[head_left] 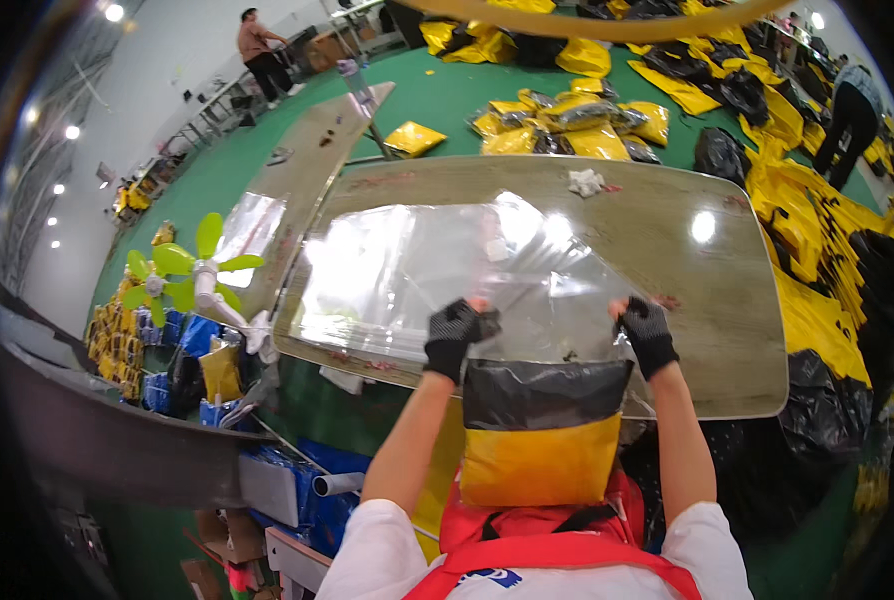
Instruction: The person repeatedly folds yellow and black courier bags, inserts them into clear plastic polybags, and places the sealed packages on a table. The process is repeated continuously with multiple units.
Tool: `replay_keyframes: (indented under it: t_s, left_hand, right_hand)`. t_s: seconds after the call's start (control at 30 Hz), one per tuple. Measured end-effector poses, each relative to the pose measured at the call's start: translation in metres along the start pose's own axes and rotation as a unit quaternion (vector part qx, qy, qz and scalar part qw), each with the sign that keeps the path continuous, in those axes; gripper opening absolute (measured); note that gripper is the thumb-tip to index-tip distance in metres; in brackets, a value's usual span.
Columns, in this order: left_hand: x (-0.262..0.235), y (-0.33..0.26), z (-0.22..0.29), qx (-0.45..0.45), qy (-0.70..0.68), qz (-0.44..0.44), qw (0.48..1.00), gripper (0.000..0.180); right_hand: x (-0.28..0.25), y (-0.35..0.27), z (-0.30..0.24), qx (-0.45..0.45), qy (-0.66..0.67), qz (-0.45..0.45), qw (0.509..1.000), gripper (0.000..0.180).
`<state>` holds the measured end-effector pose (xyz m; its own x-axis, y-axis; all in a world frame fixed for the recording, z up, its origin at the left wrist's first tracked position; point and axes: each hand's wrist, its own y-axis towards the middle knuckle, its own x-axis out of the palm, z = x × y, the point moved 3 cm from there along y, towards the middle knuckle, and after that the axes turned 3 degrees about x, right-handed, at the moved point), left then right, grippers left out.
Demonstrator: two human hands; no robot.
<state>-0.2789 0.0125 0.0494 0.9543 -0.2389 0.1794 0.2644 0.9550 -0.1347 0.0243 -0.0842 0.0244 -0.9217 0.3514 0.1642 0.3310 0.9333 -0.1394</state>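
Both my hands wear black fingerless gloves and grip a clear plastic bag [557,285] by its sides. My left hand [455,336] is closed on its left edge, and my right hand [646,334] pinches the right edge. Between my forearms, against my red apron [537,550], sits a folded black-and-yellow package [542,460], black above and yellow below. Its upper edge meets the near part of the bag; I cannot tell whether it is inside. Left of the bag, a pile of flat clear bags [377,270] lies on the shiny table [717,340].
A crumpled white scrap [585,183] lies near the table's far edge. A green-bladed fan [205,268] stands at the left, beside a narrower table [287,185]. Yellow and black packages [567,120] cover the floor beyond. Two other people stand farther off.
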Motion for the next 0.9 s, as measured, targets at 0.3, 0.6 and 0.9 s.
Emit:
replay_keyframes:
  t_s: [0.3,0.6,0.9]
  left_hand:
    - [-0.009,-0.004,0.016,0.027,-0.056,-0.082,0.995,0.045]
    - [-0.002,-0.021,0.057,0.105,0.180,-0.086,0.974,0.044]
    - [-0.010,-0.018,0.045,0.020,0.013,-0.086,0.996,0.044]
  right_hand:
    - [0.119,-0.023,-0.090,-0.386,-0.403,0.009,0.830,0.011]
    - [0.208,0.006,-0.103,-0.474,-0.564,-0.198,0.647,0.013]
    - [-0.152,0.140,-0.187,-0.217,-0.485,0.400,0.746,0.020]
